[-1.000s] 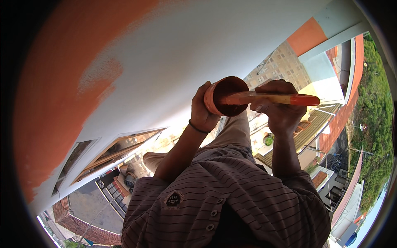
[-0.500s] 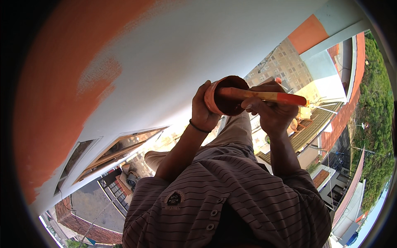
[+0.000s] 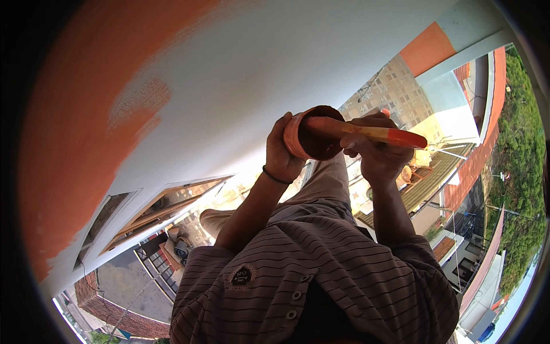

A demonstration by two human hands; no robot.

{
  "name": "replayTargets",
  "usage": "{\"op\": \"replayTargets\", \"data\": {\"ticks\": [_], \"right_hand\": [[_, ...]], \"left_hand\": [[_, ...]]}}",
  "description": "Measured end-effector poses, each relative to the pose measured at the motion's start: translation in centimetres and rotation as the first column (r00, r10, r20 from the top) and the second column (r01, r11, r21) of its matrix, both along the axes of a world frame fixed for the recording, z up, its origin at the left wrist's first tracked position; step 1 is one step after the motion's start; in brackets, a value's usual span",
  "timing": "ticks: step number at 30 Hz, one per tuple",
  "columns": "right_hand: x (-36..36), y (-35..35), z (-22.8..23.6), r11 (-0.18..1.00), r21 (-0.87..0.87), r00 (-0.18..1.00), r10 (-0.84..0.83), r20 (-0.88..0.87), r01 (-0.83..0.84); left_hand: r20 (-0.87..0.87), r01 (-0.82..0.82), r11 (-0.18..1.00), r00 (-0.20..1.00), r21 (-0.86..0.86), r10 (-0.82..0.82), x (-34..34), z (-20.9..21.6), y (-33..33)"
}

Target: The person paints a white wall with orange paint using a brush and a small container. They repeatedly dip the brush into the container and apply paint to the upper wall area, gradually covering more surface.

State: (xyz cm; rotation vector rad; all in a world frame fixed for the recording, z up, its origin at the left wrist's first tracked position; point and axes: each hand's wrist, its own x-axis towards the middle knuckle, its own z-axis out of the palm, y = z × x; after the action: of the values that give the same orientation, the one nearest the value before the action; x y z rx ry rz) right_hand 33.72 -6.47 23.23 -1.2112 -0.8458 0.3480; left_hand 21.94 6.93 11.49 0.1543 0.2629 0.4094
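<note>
My left hand [image 3: 283, 150] is wrapped round the side of a round, orange-smeared paint pot [image 3: 294, 136], its mouth tilted toward my right. A paintbrush [image 3: 375, 133] with a yellowish handle and red end is gripped in my right hand [image 3: 382, 152], the fingers closed about the handle. The brush's orange-coated head reaches into the mouth of the pot; its bristle tips are hidden inside. Left of my hands, a white wall [image 3: 229, 86] carries a broad patch of orange paint [image 3: 69, 132] with a ragged edge.
A wooden-framed window opening [image 3: 166, 209] is in the wall below my left hand. Far beneath me lie a tiled floor [image 3: 395, 86] and a corrugated roof [image 3: 427, 178]. Rooftops and trees [image 3: 518, 160] stand to the right, and a grey flat roof [image 3: 134, 286] at lower left.
The brush and my right hand have shifted very slightly, and the right thumb sits a little differently on the handle. The pot and my left hand stay almost in place.
</note>
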Motion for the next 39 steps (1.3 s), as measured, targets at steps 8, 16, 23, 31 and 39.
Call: {"op": "replayTargets", "data": {"ticks": [8, 16, 23, 31, 39], "right_hand": [[1.9, -0.9, 1.1, 0.968, 0.138, 0.942, -0.162, -0.294, 0.210], [3.1, -0.9, 0.9, 0.974, 0.099, 0.904, -0.149, -0.401, 0.205], [2.2, -0.8, 1.2, 0.980, 0.125, 0.939, -0.108, -0.325, 0.156], [-0.2, 0.2, 0.4, 0.996, -0.084, 0.997, 0.017, 0.076, -0.010], [-0.1, 0.8, 0.0, 0.988, -0.156, 0.981, 0.045, 0.188, -0.016]], "left_hand": [[0.024, 0.008, 0.996, 1.000, -0.084, -0.006, -0.2, 0.6, -0.1], [0.073, 0.035, 0.997, 0.997, -0.074, -0.030, -0.1, 0.7, 0.0], [0.004, 0.037, 0.999, 0.999, -0.034, -0.037, 0.0, 0.7, 0.0], [-0.005, 0.045, 0.999, 0.999, 0.017, -0.045, 0.2, 0.3, 0.1], [-0.030, 0.025, 0.998, 0.999, 0.065, -0.023, 0.4, -0.1, 0.3]]}}
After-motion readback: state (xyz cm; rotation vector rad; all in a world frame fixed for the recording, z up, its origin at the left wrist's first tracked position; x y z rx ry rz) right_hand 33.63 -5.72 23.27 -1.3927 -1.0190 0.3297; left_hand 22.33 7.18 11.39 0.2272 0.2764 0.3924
